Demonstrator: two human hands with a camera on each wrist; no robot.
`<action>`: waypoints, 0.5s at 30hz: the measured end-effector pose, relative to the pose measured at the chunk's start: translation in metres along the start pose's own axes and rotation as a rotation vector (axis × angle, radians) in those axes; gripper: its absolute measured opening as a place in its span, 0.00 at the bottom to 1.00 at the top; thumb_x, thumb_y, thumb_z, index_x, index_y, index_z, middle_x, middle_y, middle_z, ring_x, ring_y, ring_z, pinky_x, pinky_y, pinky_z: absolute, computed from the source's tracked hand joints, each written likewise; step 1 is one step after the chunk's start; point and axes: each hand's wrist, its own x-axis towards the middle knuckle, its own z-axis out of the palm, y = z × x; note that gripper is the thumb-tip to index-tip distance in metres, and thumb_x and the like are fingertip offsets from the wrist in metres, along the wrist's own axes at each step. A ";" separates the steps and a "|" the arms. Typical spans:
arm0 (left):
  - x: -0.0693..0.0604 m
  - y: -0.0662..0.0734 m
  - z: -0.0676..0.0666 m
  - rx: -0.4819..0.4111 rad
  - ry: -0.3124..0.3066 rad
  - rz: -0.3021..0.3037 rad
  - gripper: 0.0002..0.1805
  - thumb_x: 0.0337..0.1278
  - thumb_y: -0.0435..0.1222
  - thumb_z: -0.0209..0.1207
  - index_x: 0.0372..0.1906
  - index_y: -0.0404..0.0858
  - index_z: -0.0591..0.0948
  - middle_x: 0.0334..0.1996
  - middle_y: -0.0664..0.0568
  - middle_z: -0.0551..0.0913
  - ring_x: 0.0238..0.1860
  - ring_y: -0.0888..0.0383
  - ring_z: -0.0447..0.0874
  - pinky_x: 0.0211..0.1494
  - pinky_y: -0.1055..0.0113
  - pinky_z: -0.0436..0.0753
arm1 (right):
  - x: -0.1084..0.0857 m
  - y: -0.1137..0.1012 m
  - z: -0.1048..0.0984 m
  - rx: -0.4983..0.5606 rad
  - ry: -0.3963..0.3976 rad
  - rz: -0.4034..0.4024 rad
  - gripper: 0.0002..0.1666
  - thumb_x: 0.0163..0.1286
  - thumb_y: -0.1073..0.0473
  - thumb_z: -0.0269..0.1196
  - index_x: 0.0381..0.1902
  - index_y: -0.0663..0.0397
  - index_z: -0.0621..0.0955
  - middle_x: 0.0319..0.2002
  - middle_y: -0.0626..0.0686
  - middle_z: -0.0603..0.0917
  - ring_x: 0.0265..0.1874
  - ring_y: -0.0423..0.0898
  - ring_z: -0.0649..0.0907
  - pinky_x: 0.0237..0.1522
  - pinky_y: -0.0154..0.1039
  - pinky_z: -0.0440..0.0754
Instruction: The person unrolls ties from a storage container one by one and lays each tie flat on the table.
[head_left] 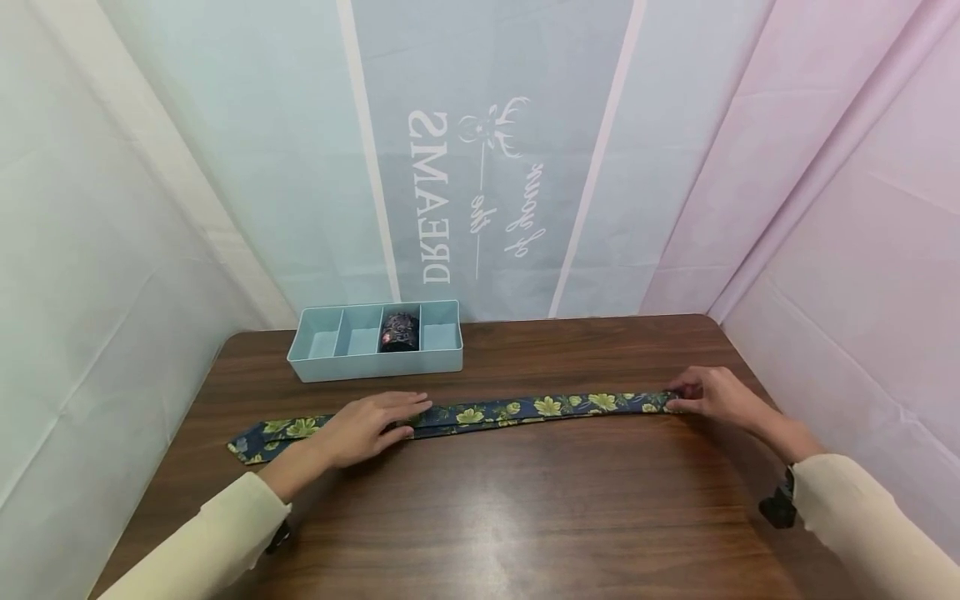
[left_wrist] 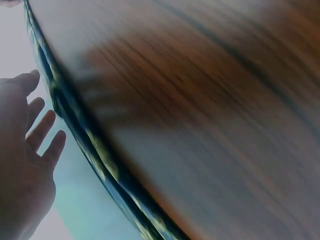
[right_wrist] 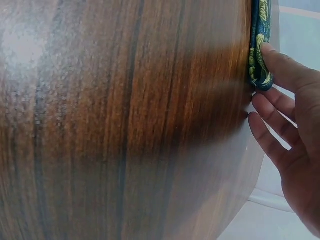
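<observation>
A dark blue necktie (head_left: 547,406) with yellow-green flowers stretches across the table in the head view, doubled over lengthwise. Its pointed wide end lies at the left, partly behind my left forearm. My left hand (head_left: 367,429) is laid over the tie's left part with fingers extended; in the left wrist view those fingers (left_wrist: 42,130) look loosely spread beside the fabric. At the tie's far right end, my right hand (head_left: 712,393) pinches the fold. The right wrist view shows the thumb (right_wrist: 287,67) against the folded end; the index finger is partly hidden.
A light blue tray (head_left: 375,367) with several compartments stands behind the tie, left of centre. One compartment holds a dark patterned roll (head_left: 401,332). The brown wooden table (head_left: 525,517) meets pale fabric hangings (head_left: 495,50) at the back and sides.
</observation>
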 end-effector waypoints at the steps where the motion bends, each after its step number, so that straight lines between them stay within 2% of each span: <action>1: -0.004 -0.002 -0.002 0.001 0.021 0.002 0.27 0.77 0.40 0.63 0.76 0.41 0.76 0.74 0.46 0.77 0.73 0.47 0.76 0.70 0.45 0.80 | 0.000 0.000 0.000 -0.002 -0.004 0.004 0.16 0.60 0.55 0.81 0.43 0.55 0.92 0.29 0.38 0.83 0.27 0.29 0.76 0.26 0.33 0.77; 4: -0.014 -0.008 -0.007 0.002 0.094 0.013 0.28 0.72 0.38 0.67 0.74 0.38 0.78 0.71 0.43 0.79 0.71 0.44 0.78 0.68 0.43 0.80 | 0.000 0.000 -0.001 -0.007 -0.017 0.020 0.16 0.60 0.54 0.81 0.43 0.55 0.92 0.31 0.39 0.85 0.28 0.30 0.78 0.28 0.34 0.80; 7: -0.025 -0.014 -0.011 0.001 0.157 -0.001 0.30 0.68 0.37 0.70 0.72 0.36 0.79 0.69 0.42 0.81 0.69 0.42 0.79 0.66 0.42 0.81 | 0.001 0.000 -0.002 -0.006 -0.022 0.027 0.17 0.60 0.54 0.81 0.43 0.55 0.92 0.31 0.41 0.86 0.29 0.31 0.80 0.29 0.35 0.81; 15: -0.051 -0.027 -0.021 0.014 0.268 -0.145 0.30 0.61 0.37 0.75 0.67 0.36 0.83 0.61 0.44 0.87 0.61 0.43 0.84 0.58 0.43 0.86 | 0.001 0.001 -0.001 0.010 -0.038 0.057 0.18 0.62 0.53 0.81 0.46 0.56 0.92 0.32 0.42 0.86 0.30 0.31 0.80 0.31 0.36 0.83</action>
